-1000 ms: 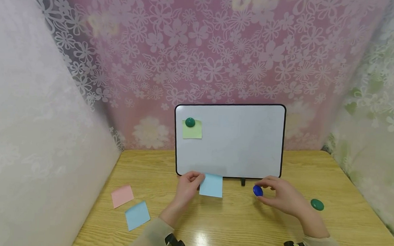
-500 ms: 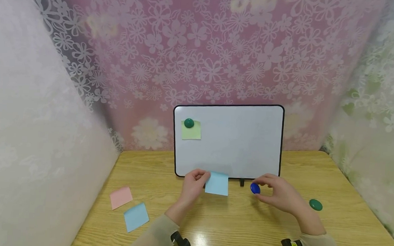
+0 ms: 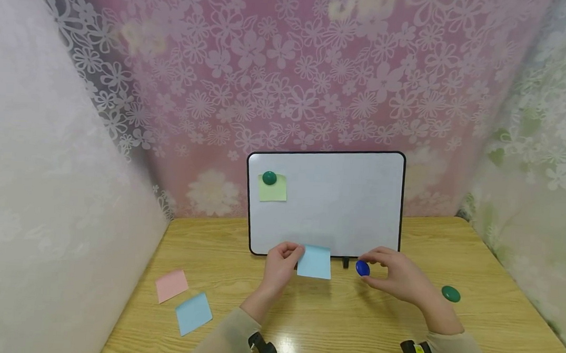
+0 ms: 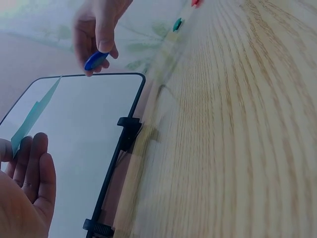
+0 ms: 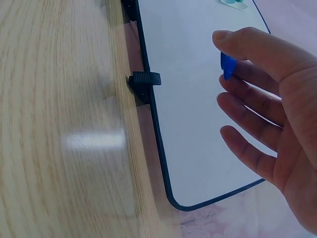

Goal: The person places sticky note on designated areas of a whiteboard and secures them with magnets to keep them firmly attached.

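Between thumb and fingers, my left hand pinches a blue sticky note by its left edge, in front of the lower rim of a whiteboard. In the left wrist view the same note is seen nearly edge-on. My right hand holds a round blue magnet by thumb and fingertips, a short way right of the note. The right wrist view shows the magnet partly covered by the thumb. High on the board's left side, a green magnet sits over a light green note.
A pink note and another blue note lie on the wooden table at left. At right lies a green magnet. Black clips support the board's lower edge. Patterned curtains enclose the back and sides.
My left hand has carried the blue note to the right and slightly up. The right hand has shifted slightly left and up with the magnet, so the two are closer together.
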### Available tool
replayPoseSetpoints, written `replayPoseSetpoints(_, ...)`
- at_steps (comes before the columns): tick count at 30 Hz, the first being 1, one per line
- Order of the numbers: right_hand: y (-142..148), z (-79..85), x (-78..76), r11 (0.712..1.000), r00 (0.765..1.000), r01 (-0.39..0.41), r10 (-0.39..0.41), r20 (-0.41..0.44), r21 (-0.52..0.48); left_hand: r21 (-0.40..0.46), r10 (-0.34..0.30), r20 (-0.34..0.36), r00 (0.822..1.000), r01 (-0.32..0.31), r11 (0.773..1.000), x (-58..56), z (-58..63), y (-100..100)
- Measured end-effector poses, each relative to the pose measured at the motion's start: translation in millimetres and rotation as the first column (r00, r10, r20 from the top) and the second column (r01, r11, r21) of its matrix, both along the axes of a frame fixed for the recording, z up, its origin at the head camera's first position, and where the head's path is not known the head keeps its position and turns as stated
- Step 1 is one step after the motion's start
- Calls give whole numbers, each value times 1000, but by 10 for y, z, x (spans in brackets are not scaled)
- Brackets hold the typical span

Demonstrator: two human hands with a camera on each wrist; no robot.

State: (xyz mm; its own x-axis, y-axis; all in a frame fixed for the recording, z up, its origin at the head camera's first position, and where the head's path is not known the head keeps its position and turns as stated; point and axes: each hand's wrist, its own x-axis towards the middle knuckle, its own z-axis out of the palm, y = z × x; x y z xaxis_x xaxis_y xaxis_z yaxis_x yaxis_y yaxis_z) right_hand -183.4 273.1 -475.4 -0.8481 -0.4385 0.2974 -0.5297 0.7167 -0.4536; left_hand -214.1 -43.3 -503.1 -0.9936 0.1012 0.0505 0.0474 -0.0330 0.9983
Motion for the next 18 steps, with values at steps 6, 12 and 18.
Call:
replayPoseSetpoints(6,-12,30,4,1000,1000,5,-5,5,-2,-10,21,-2,1000,-22,1000,-27,-19,17)
replayPoseSetpoints(12,-13,63,-7,1000,999,-14,14,-33,-19,-18,24,-7,1000,-24,1000,-47,-2,34)
replayPoseSetpoints(18,-11,95,-43,1000,998,-26,25,-60,-13,-10,28,-6,1000,-28,1000,-87,21,69)
